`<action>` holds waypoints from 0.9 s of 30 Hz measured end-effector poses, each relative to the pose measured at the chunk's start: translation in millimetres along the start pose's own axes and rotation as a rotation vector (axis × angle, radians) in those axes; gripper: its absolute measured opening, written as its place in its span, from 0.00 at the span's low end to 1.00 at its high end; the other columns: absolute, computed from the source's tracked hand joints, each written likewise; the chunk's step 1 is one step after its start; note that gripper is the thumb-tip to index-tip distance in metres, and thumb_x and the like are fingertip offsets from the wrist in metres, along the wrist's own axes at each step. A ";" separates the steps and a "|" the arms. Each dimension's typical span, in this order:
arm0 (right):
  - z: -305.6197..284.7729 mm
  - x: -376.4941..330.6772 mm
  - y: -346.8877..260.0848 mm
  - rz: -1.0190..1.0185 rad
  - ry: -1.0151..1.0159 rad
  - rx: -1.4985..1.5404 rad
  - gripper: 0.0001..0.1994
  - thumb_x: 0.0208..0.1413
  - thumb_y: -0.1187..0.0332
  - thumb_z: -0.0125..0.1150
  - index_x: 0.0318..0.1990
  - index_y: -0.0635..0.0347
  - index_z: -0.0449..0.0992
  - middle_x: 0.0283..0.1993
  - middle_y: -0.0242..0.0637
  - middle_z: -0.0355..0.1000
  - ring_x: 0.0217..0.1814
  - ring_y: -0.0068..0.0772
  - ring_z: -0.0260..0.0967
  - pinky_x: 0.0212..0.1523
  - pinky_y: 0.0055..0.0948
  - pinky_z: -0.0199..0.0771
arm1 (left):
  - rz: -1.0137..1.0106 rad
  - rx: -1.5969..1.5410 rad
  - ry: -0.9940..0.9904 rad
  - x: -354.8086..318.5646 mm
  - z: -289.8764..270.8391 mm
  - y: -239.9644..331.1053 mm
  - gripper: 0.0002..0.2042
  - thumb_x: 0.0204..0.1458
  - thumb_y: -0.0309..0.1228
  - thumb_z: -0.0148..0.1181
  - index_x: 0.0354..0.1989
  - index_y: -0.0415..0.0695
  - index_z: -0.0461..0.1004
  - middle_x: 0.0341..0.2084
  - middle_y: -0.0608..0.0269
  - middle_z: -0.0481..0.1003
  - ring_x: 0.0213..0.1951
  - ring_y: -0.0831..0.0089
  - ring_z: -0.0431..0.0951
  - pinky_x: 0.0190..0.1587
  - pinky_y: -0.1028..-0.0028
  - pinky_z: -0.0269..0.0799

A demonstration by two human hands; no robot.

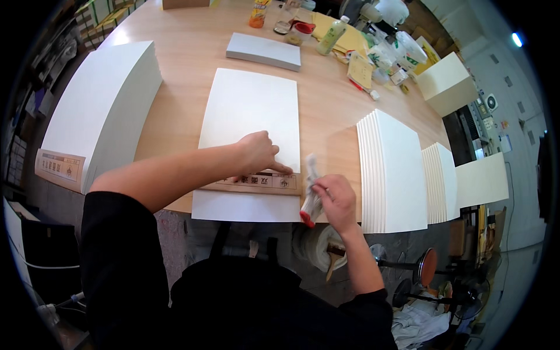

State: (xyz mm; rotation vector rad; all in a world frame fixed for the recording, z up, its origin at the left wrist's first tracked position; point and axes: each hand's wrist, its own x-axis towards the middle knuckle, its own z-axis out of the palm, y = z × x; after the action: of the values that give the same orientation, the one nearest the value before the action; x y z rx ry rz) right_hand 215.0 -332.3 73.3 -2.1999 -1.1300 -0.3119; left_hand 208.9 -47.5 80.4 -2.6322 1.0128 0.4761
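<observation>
My left hand (258, 153) reaches across a white sheet (251, 105), its index finger stretched out. The fingertips press on a brown printed paper strip (256, 184) that lies across the near part of the sheet. Below that strip another white sheet (245, 205) extends to the table's front edge. My right hand (338, 201), to the right of the strip, is closed round a crumpled whitish cloth bundle (312, 198) with a red end. The bundle stands roughly lengthwise beside the sheet's right edge.
A tall white paper stack (99, 99) with a brown strip stands left. Fanned white stacks (394, 169) stand right, and a smaller stack (262, 52) lies behind. A green-labelled bottle (333, 36) and an orange bottle (259, 13) stand at the back. A brush (335, 256) is below the table edge.
</observation>
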 end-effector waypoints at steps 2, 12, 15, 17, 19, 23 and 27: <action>11.1 8.6 -15.2 -0.235 -0.160 -0.091 0.11 0.53 0.73 0.70 0.45 0.60 0.82 0.41 0.39 0.78 0.44 0.43 0.76 0.45 0.40 0.77 | 0.013 -0.002 0.017 3.0 8.4 -5.4 0.58 0.28 0.41 0.87 0.74 0.85 0.59 0.45 0.67 0.78 0.50 0.66 0.81 0.52 0.67 0.71; 163.2 44.4 -115.1 -0.526 -0.550 -0.128 0.16 0.54 0.70 0.61 0.50 0.65 0.79 0.48 0.43 0.77 0.55 0.47 0.74 0.56 0.47 0.74 | -0.036 -0.009 -0.040 17.3 5.6 1.7 0.41 0.58 0.42 0.69 0.74 0.95 0.52 0.54 0.73 0.78 0.56 0.69 0.81 0.54 0.68 0.75; 199.8 49.1 -140.8 -0.557 -0.448 -0.117 0.14 0.54 0.71 0.60 0.47 0.66 0.79 0.48 0.46 0.76 0.56 0.48 0.74 0.57 0.48 0.74 | -0.027 0.007 -0.066 6.1 -2.2 0.3 0.43 0.57 0.43 0.70 0.75 0.95 0.51 0.57 0.70 0.77 0.57 0.68 0.81 0.56 0.68 0.74; 191.6 48.2 -139.8 -0.585 -0.392 -0.118 0.13 0.53 0.71 0.60 0.44 0.66 0.79 0.47 0.47 0.76 0.55 0.48 0.74 0.56 0.47 0.74 | -0.055 -0.051 -0.010 6.6 10.5 -3.7 0.52 0.43 0.41 0.81 0.74 0.94 0.54 0.52 0.66 0.78 0.55 0.66 0.80 0.58 0.67 0.71; 159.9 44.6 -124.6 -0.601 -0.446 -0.201 0.12 0.52 0.71 0.61 0.42 0.67 0.79 0.47 0.47 0.76 0.55 0.49 0.74 0.55 0.46 0.75 | -0.065 -0.061 0.022 6.2 15.8 -3.3 0.56 0.38 0.41 0.83 0.75 0.92 0.53 0.51 0.67 0.78 0.55 0.66 0.80 0.57 0.67 0.71; 33.9 -15.9 -2.6 -0.417 -0.370 -0.446 0.08 0.49 0.71 0.61 0.37 0.63 0.77 0.36 0.42 0.69 0.42 0.43 0.71 0.42 0.41 0.76 | -0.039 0.028 0.007 4.4 0.4 3.7 0.59 0.35 0.41 0.85 0.77 0.87 0.53 0.50 0.68 0.78 0.53 0.66 0.81 0.56 0.66 0.71; 4.6 -34.2 50.1 -0.095 -0.199 -0.417 0.06 0.51 0.75 0.62 0.38 0.64 0.80 0.41 0.42 0.74 0.46 0.45 0.73 0.46 0.41 0.76 | -0.100 0.060 0.070 -6.7 9.1 10.5 0.55 0.34 0.41 0.85 0.76 0.77 0.59 0.49 0.66 0.78 0.52 0.65 0.80 0.55 0.66 0.71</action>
State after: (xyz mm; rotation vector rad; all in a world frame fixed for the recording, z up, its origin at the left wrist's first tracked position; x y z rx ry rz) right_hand 233.8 -372.8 32.0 -2.5898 -1.3801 -0.4066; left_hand 195.2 -47.7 73.3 -2.6474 0.8956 0.3287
